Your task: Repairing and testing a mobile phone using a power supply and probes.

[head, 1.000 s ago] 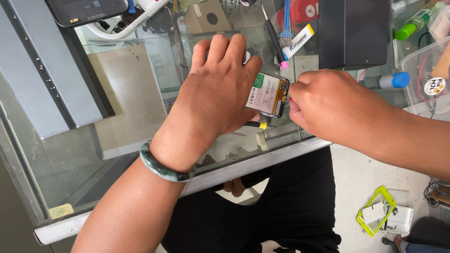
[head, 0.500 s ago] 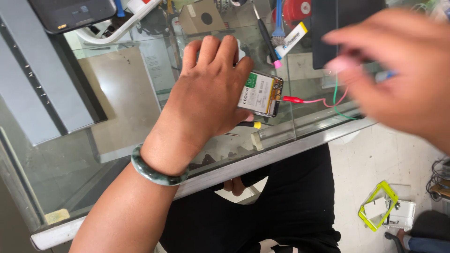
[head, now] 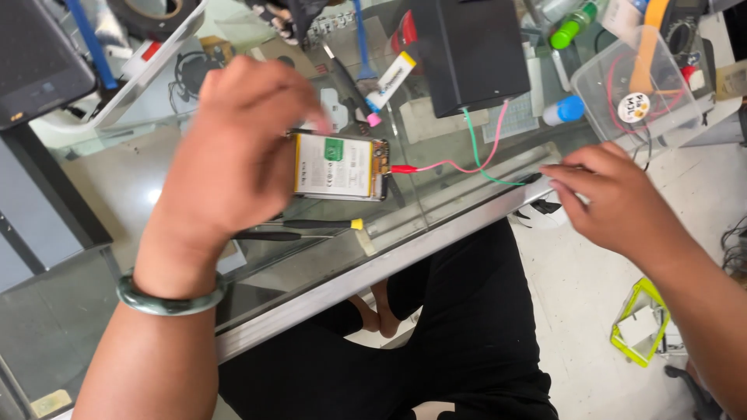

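White-labelled opened phone (head: 336,166) lies under left hand (head: 233,148).

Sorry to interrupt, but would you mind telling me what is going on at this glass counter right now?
A person seated at a glass counter has the left hand on an opened phone, its battery showing. A red clip lead with pink and green wires runs from the phone toward a black box. The right hand hovers at the counter's edge, near the wires. A yellow-tipped screwdriver lies below the phone.
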